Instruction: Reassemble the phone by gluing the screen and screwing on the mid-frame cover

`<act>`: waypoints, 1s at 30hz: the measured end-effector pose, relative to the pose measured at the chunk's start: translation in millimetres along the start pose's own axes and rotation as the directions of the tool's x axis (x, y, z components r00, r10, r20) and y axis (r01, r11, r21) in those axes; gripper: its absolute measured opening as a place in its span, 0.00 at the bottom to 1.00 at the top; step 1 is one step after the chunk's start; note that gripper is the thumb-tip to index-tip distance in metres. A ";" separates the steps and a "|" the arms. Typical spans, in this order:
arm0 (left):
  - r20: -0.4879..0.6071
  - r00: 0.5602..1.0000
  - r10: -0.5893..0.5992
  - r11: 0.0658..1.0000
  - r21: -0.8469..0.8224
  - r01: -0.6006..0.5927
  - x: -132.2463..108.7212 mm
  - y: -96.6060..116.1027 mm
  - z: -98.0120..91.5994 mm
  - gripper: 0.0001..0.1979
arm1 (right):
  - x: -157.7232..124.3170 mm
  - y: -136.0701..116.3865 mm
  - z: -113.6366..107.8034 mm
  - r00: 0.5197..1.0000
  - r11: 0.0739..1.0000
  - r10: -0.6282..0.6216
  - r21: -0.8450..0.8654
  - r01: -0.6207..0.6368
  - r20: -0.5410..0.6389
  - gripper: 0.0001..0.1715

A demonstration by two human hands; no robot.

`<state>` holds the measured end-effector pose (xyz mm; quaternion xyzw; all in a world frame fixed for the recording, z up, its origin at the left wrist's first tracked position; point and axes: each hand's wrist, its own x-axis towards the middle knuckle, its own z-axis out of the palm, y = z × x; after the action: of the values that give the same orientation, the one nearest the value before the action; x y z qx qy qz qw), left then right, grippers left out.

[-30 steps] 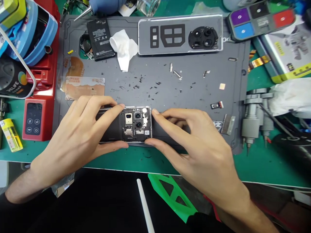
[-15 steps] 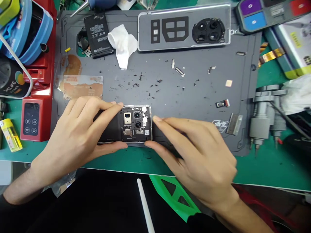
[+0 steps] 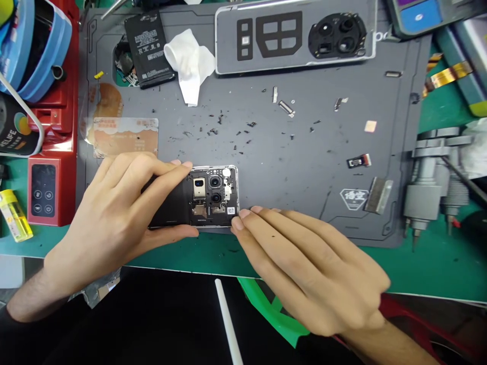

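Observation:
An opened phone (image 3: pixel 207 195) with its camera modules and boards bare lies at the near edge of the grey work mat (image 3: pixel 266 147). My left hand (image 3: pixel 114 218) is wrapped round its left half, fingers on the far edge and thumb on the near edge. My right hand (image 3: pixel 308 263) lies flat with its fingers stretched out together, the fingertips touching the phone's near right corner. The phone's back cover (image 3: pixel 294 35) with its round camera ring rests at the far side of the mat.
A black battery (image 3: pixel 148 48) and a crumpled white wipe (image 3: pixel 192 61) lie far left. Small screws, brackets and black debris (image 3: pixel 281 106) are strewn mid-mat. A red device (image 3: pixel 45 192), yellow lighter (image 3: pixel 13 215), grey tools (image 3: pixel 429 182) and a green plastic piece (image 3: pixel 277 314) surround it.
My right hand has slid off the phone's right end toward me, its fingers now flat at the near corner. My left hand keeps its hold. The view has shifted slightly.

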<state>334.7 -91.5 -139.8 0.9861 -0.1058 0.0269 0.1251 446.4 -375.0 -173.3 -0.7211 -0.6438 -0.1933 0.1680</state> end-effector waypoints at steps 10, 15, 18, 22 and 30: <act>-0.010 1.000 0.017 1.000 0.002 -0.017 1.2 0.7 1.2 0.32 | 1.3 -1.1 3.2 0.998 0.996 0.059 0.067 -0.057 -0.037 0.13; -0.051 0.998 0.030 0.999 -0.025 -0.031 1.6 -1.6 4.3 0.32 | -0.1 -3.5 5.4 0.996 0.997 0.050 0.070 -0.045 -0.068 0.17; -0.056 0.998 0.030 0.999 -0.030 -0.031 1.1 -1.7 5.4 0.31 | 1.9 -5.3 8.5 0.994 0.992 0.067 0.117 -0.057 -0.084 0.15; -0.050 0.998 0.028 0.999 -0.030 -0.029 1.1 -0.7 5.3 0.31 | 4.9 -6.5 11.7 0.989 0.986 0.102 0.145 -0.086 -0.107 0.15; -0.053 0.998 0.020 0.999 -0.037 -0.022 0.2 -1.5 5.1 0.32 | 1.6 -8.8 11.1 0.981 0.960 0.189 0.217 -0.176 -0.042 0.15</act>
<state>335.3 -91.4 -145.1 0.9814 -0.1134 0.0523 0.1459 438.5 -367.2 -182.2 -0.7488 -0.5861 -0.1295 0.2809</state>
